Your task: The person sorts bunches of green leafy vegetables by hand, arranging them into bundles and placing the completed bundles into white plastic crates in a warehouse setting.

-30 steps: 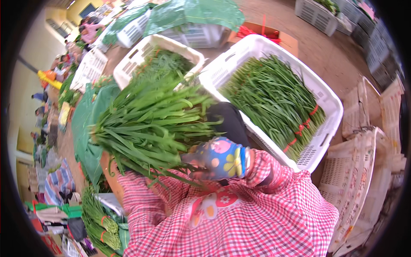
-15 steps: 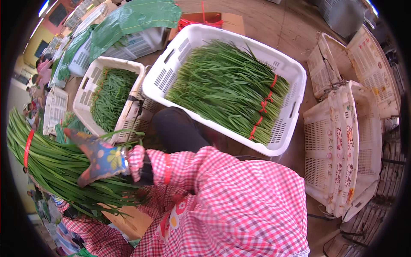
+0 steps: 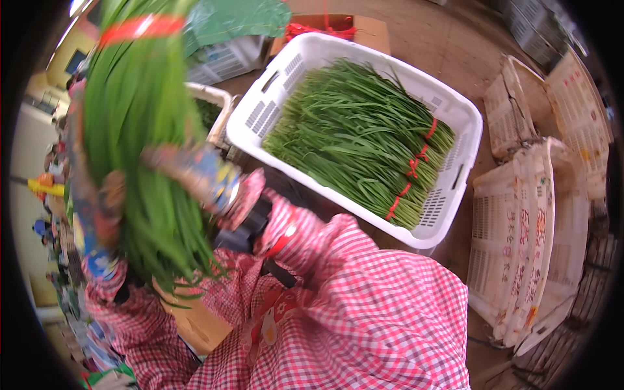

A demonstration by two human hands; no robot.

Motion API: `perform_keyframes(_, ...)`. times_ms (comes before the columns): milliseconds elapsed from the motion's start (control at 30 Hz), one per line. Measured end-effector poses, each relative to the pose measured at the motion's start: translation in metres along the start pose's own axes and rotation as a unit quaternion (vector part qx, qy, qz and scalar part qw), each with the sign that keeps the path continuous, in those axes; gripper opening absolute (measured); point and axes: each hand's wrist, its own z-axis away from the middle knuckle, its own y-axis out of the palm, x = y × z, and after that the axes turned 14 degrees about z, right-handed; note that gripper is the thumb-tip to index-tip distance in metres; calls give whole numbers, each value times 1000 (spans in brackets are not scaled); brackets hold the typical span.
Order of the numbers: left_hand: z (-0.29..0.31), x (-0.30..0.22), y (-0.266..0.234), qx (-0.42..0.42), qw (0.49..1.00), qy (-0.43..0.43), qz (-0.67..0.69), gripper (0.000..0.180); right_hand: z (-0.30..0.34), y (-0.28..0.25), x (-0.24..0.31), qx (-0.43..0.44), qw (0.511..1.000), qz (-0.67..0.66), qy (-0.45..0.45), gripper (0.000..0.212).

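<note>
A large bunch of garlic chives (image 3: 140, 97), bound with a red band near its top, stands nearly upright at the left, smeared by motion. My left hand (image 3: 94, 214), in a patterned blue glove with brown fingers, wraps its left side, fingertips round the front. From the right, my right hand (image 3: 195, 175) in a matching glove presses its fingers across the front of the leaves; its thumb is hidden. Beyond my right arm, a white plastic crate (image 3: 364, 211) holds several more bunches, tied with red bands (image 3: 413, 168) and laid side by side.
Stacked off-white crates (image 3: 513, 240) stand at the right. A smaller crate (image 3: 221, 120) with greens is partly hidden behind the bunch. Green sheeting (image 3: 237, 19) covers a crate at the back, beside a cardboard box (image 3: 370, 32) with red ties. Cardboard (image 3: 201, 322) lies near my lap.
The bunch has swung up from lying sideways to nearly upright, nearer to me. My right hand has shifted rightward and its spread fingers have come together on the leaves. My left hand now shows.
</note>
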Motion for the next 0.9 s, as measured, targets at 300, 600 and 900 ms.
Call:
perform_keyframes(300, 15, -42, 173, -76, 711, -311, 626, 66, -10, -229, 121, -125, 936, 330, 9, 31)
perform_keyframes(600, 50, -103, 342, 133, 525, -498, 677, 58, 53, -289, 114, 137, 848, 380, 342, 18)
perform_keyframes(900, 122, -69, 260, 251, 595, -450, 617, 61, 100, -294, -59, 63, 783, 248, 567, 62)
